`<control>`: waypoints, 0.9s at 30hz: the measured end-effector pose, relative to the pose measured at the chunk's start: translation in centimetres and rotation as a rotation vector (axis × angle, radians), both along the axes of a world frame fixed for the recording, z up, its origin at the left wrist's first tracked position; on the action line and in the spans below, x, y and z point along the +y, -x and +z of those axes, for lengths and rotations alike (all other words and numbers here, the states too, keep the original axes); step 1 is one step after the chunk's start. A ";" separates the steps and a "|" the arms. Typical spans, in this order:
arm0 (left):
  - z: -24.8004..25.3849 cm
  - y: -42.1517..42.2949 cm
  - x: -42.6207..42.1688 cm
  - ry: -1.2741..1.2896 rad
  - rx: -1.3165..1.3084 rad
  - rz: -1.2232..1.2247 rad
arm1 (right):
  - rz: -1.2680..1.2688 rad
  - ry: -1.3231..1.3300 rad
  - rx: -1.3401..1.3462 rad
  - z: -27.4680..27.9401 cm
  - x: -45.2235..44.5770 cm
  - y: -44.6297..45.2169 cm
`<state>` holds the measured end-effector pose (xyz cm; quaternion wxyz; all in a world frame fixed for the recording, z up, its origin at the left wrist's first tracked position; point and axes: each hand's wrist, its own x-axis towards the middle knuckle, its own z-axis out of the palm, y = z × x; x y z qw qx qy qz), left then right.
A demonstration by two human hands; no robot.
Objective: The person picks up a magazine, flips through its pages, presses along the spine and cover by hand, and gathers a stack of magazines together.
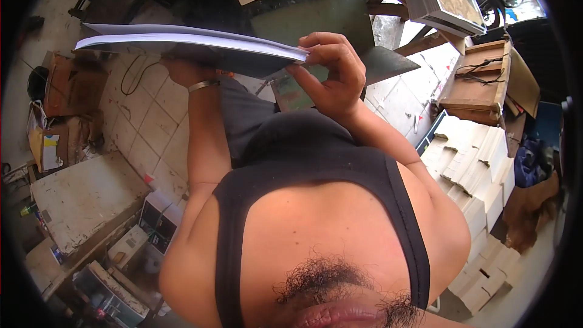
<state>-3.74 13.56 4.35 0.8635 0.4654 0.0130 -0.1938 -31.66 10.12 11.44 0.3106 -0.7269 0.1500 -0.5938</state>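
Note:
A wide stack of white paper sheets with a dark underside (pixel 200 45) is held up in front of the chest, seen nearly edge-on. Its top sheet lifts slightly apart from the rest at the left end. My right hand (pixel 334 70) pinches the stack's right end between thumb and fingers. Beneath the stack, toward its left half, my left hand (pixel 185 73) supports it from below; its fingers are mostly hidden by the dark underside. A metal band is round the left wrist.
Behind the stack stands a greenish metal surface (pixel 316 24). Thick paper blocks (pixel 437 0) lie at the upper right, near a wooden crate (pixel 477 79). Piled paper stacks (pixel 470 158) stand at the right. A worn table (pixel 91 194) is at the lower left, beside the tiled floor (pixel 155 118).

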 end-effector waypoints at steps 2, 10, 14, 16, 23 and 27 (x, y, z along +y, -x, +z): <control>-0.4 -0.3 0.0 0.070 0.053 -0.010 | -0.004 0.001 0.002 -0.1 0.1 -0.1; -2.0 -1.6 0.3 -0.007 0.041 -0.067 | -0.024 0.025 0.021 0.3 0.1 -0.2; -2.4 -1.6 0.1 0.008 0.035 -0.056 | -0.027 0.018 0.019 0.0 0.1 -0.2; -1.8 -1.0 0.1 0.001 0.043 -0.036 | -0.029 0.027 0.023 0.1 0.0 -0.3; -1.5 -0.2 0.4 -0.196 -0.027 -0.035 | 0.012 0.037 0.165 1.2 -0.1 -0.3; -0.7 1.6 0.4 0.026 0.042 0.031 | 0.194 -0.023 0.458 4.5 -1.0 -0.2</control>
